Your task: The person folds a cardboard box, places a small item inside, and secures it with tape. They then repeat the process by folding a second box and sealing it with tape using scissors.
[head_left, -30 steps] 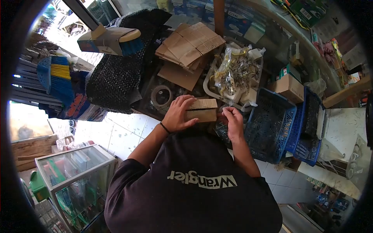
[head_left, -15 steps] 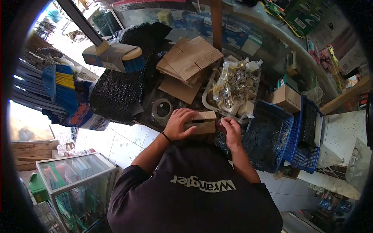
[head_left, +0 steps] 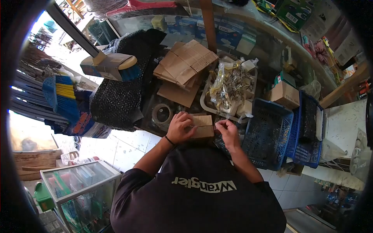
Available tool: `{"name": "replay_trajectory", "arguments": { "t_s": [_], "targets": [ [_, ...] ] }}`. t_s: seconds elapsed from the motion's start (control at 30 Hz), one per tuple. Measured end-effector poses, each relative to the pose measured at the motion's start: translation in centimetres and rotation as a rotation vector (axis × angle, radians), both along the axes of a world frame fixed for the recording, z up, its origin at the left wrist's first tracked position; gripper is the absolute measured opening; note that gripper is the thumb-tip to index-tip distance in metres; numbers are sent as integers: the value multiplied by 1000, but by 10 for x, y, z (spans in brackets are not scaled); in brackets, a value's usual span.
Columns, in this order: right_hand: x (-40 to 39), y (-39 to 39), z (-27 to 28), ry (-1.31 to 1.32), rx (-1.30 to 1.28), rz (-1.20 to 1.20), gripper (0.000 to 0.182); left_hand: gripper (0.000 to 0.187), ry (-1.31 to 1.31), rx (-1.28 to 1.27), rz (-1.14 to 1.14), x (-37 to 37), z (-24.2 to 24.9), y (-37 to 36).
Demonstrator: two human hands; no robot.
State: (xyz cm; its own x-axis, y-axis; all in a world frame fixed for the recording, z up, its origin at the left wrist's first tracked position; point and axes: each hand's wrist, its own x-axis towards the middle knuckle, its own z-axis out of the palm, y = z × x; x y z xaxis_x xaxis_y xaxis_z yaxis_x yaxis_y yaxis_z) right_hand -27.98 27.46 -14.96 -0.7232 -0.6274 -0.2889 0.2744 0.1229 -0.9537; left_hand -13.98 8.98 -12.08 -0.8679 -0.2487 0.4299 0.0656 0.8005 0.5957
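Note:
A small brown cardboard box (head_left: 204,127) sits close against my shirt front at the near side of the worktop, its top flaps lying nearly together. My left hand (head_left: 180,127) is closed around the box's left end, fingers bent over the top. At the box's right end my right hand (head_left: 228,134) is closed in a pinch with thumb and fingertips together. Whatever lies between those fingertips is too small to make out. Just left of my left hand lies a roll of tape (head_left: 162,113).
Flattened cardboard pieces (head_left: 188,64) are stacked beyond the box. A white tray (head_left: 203,101) of bagged metal parts stands to their right, with blue baskets (head_left: 268,159) farther right. Black bubble wrap (head_left: 118,97) and a broom (head_left: 110,68) are at left.
The dark gap between the box's top flaps has closed. My left fingers have drawn in over the top, and my right hand has shifted slightly left and down.

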Motion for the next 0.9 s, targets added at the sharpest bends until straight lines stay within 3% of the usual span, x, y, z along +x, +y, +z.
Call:
{"name": "replay_trajectory", "arguments": {
  "t_s": [0.9],
  "targets": [
    [2, -12, 4, 249, 259, 68, 26, 12, 41, 8, 24, -2, -10, -2]
  ]
}}
